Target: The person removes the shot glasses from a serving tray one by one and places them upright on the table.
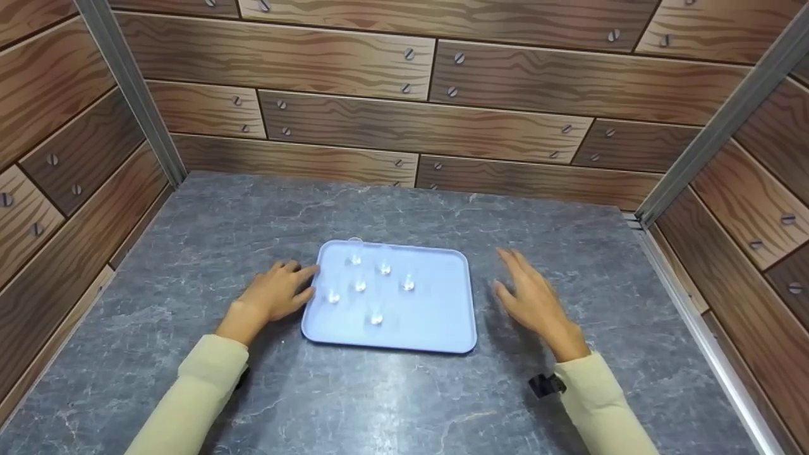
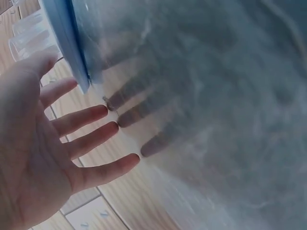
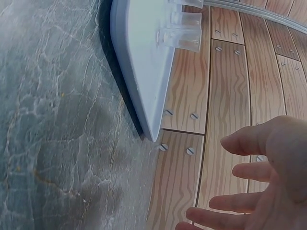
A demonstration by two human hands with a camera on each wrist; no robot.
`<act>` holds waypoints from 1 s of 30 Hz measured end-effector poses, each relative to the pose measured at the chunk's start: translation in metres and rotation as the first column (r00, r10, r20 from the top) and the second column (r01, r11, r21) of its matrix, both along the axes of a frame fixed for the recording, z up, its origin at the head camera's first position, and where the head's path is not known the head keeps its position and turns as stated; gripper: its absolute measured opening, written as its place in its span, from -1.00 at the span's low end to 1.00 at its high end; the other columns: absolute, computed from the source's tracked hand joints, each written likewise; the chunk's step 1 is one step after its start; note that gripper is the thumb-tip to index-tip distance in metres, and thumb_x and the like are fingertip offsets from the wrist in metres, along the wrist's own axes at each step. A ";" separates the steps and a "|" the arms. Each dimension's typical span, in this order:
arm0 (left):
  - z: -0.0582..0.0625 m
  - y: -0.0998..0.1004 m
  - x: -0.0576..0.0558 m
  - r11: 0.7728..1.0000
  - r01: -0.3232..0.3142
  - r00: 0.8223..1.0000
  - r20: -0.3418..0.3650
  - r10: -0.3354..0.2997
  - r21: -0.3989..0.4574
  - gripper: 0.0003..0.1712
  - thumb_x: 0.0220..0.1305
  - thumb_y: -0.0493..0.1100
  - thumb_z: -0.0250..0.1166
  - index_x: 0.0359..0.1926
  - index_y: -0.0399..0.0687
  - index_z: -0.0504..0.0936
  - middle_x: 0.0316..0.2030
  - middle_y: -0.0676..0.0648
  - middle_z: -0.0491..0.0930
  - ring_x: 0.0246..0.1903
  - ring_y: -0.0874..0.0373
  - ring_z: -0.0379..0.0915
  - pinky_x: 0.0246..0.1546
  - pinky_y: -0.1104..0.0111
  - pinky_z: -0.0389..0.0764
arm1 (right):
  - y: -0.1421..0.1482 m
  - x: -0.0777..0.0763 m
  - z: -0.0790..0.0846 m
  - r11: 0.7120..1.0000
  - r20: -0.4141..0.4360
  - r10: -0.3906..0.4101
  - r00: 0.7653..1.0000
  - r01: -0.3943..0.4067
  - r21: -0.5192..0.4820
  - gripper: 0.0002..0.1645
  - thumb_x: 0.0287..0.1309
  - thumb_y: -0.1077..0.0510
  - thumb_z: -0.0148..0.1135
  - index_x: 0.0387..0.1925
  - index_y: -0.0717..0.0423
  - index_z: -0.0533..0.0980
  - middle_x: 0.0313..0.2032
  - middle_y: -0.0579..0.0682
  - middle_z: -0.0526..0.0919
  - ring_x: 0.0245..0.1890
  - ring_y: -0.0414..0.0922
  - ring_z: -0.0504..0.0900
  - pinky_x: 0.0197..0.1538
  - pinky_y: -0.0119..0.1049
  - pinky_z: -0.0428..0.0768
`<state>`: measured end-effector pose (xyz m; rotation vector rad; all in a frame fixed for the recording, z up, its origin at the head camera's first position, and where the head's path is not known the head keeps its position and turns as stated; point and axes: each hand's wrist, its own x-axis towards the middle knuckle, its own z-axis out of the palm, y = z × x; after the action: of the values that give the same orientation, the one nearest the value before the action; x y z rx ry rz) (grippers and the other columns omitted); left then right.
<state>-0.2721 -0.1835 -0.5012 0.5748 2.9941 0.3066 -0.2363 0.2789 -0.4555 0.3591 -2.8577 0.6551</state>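
Marbled table [image 1: 569, 240]: blue tray [image 1: 436, 322] holding six clear cups [image 1: 377, 318], contents unclear.

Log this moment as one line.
left fingers: at left rim of blue tray; right fingers: apart from tray; six clear cups: on tray

Tray [image 3: 146, 72] cropped atop both wrist views, clear cups [image 1: 377, 316] blurred in head view

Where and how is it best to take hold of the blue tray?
The blue tray is probably best held by the raised rims of its two short sides, coming from left and right together. It lies flat on the table, with six clear cups standing on it, mostly left of its middle, so a level lift should disturb them least.
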 end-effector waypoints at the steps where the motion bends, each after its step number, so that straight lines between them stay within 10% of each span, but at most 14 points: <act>1: -0.001 0.000 0.000 1.000 -0.002 1.000 -0.009 0.002 0.002 -0.42 0.57 0.08 0.08 0.50 0.07 0.40 0.32 -0.37 0.48 0.34 -0.40 0.37 0.13 -0.37 0.51 | 0.000 0.000 0.000 1.000 0.001 0.000 1.000 0.000 0.001 -0.22 0.38 0.17 0.21 0.55 0.16 0.22 0.49 0.46 0.23 0.42 0.46 0.34 0.38 0.41 0.35; 20: -0.001 0.004 0.006 0.998 -0.062 0.998 -0.016 0.062 -0.017 -0.42 0.60 0.06 0.00 0.54 0.13 0.32 0.34 -0.39 0.40 0.35 -0.43 0.27 0.09 -0.58 0.34 | -0.054 -0.008 0.012 0.986 0.025 0.155 0.988 -0.153 -0.069 -0.36 0.33 0.18 0.29 0.40 0.23 0.43 0.26 0.31 0.61 0.19 0.27 0.66 0.26 0.18 0.58; 30: -0.003 0.007 0.007 0.997 -0.071 0.997 -0.003 0.071 -0.040 -0.43 0.61 0.06 -0.01 0.54 0.15 0.32 0.32 -0.38 0.41 0.34 -0.40 0.29 0.07 -0.57 0.36 | -0.101 -0.007 0.019 0.917 0.142 0.369 0.919 -0.334 -0.218 -0.53 0.32 0.16 0.32 0.21 0.22 0.58 0.02 0.30 0.74 -0.03 0.23 0.76 0.03 0.05 0.74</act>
<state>-0.2651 -0.1762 -0.5038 0.4654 3.0194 0.2505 -0.2433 0.1781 -0.4368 0.8383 -2.8861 1.0675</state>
